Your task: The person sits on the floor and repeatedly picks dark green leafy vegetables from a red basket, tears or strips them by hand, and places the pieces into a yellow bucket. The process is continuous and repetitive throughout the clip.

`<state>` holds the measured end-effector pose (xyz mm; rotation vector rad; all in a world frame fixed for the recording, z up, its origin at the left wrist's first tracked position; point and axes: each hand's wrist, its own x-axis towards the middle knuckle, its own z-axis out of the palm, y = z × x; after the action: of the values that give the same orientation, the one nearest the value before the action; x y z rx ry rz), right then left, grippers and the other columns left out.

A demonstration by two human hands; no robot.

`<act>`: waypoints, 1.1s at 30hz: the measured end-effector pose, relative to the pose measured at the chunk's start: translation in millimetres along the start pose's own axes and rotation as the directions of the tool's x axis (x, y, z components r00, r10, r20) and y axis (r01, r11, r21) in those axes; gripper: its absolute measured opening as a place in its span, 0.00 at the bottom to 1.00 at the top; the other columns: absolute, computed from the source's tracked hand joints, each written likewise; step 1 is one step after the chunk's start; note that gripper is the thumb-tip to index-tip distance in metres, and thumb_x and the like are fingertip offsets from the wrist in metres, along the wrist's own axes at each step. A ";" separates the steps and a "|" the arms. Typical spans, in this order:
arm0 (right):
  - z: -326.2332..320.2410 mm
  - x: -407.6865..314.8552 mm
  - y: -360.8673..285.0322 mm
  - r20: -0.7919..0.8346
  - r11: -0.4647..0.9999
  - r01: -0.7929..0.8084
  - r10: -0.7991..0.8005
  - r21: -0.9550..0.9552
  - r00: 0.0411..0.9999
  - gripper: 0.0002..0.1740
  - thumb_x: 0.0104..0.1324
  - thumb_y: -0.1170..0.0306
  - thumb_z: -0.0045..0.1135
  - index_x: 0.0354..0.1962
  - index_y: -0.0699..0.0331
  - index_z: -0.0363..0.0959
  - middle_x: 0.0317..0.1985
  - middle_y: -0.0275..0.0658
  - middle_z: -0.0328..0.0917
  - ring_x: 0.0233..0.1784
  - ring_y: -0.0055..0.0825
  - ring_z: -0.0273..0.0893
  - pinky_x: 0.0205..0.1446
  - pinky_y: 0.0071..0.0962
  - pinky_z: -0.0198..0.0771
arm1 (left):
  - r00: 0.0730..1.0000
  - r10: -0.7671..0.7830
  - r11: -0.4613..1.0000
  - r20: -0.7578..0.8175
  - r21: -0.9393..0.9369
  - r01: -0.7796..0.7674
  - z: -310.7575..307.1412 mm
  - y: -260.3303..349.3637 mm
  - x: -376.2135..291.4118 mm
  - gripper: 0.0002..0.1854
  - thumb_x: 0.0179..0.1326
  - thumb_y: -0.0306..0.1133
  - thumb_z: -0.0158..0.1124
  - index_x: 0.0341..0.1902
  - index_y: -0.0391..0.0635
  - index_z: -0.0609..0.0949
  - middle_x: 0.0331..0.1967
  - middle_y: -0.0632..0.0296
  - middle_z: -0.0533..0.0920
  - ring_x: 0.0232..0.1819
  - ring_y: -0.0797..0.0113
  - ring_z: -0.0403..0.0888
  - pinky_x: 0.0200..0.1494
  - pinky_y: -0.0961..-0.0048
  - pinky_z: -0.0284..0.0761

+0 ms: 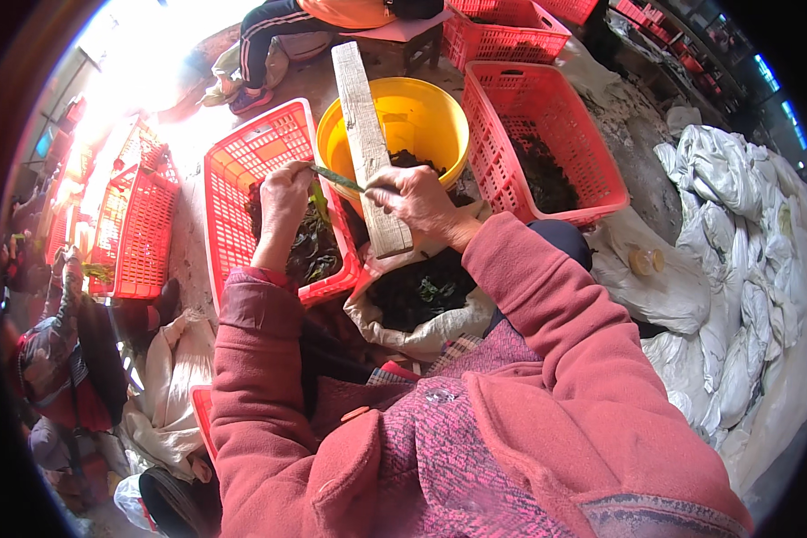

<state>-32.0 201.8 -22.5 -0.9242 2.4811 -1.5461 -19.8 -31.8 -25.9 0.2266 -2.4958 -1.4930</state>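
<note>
A narrow dark green strip, seaweed by its look (pixel 337 177), is stretched between my two hands. My left hand (pixel 284 202) pinches one end above a red plastic crate (pixel 222 195) of dark seaweed (pixel 313 252). The other end is in the fingers of my right hand (pixel 413 202), over a pale wooden board (pixel 365 128). This board lies across a yellow bucket (pixel 437 111) with dark pieces inside. Below the board's near end, a white woven sack (pixel 410 341) stands with its mouth spread, holding dark seaweed with a greener piece on top.
Another red crate (pixel 605 175) with dark seaweed stands right of the bucket. White sacks (pixel 733 175) are heaped at the right, near a small yellowish jar (pixel 645 261). A seated person (pixel 276 33) is beyond the bucket; other people (pixel 67 363) work at the left beside red crates (pixel 138 235).
</note>
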 end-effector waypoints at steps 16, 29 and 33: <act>5.0 29.7 3.7 -0.166 0.936 -0.077 0.141 0.343 0.976 0.10 0.64 0.70 0.64 0.37 0.69 0.77 0.30 0.33 0.80 0.31 0.16 0.76 0.35 0.19 0.74 | 0.915 0.117 0.975 0.385 -0.219 -0.032 17.1 32.9 -14.2 0.21 0.56 0.18 0.60 0.54 0.40 0.69 0.40 0.58 0.83 0.38 0.73 0.77 0.42 0.77 0.72; 34.6 37.5 11.1 -0.092 0.683 -0.098 0.236 0.724 0.967 0.08 0.66 0.71 0.62 0.39 0.67 0.77 0.32 0.31 0.81 0.31 0.14 0.76 0.36 0.17 0.73 | 0.944 0.323 0.932 0.075 0.151 -0.330 9.5 39.9 -17.2 0.19 0.50 0.23 0.63 0.48 0.40 0.75 0.35 0.58 0.82 0.30 0.71 0.78 0.38 0.71 0.75; 33.3 36.9 5.5 0.009 0.505 -0.125 0.226 0.854 0.974 0.11 0.63 0.72 0.66 0.40 0.68 0.76 0.34 0.33 0.82 0.34 0.15 0.77 0.40 0.17 0.75 | 0.899 0.430 0.900 0.077 -0.106 -0.422 5.8 33.8 -19.7 0.21 0.53 0.19 0.60 0.53 0.42 0.77 0.42 0.61 0.83 0.39 0.72 0.80 0.42 0.73 0.78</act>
<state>-52.4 157.7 -34.5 -0.3781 1.3700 -2.3681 -3.0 -6.1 -1.0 -0.3974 -2.3370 -1.4438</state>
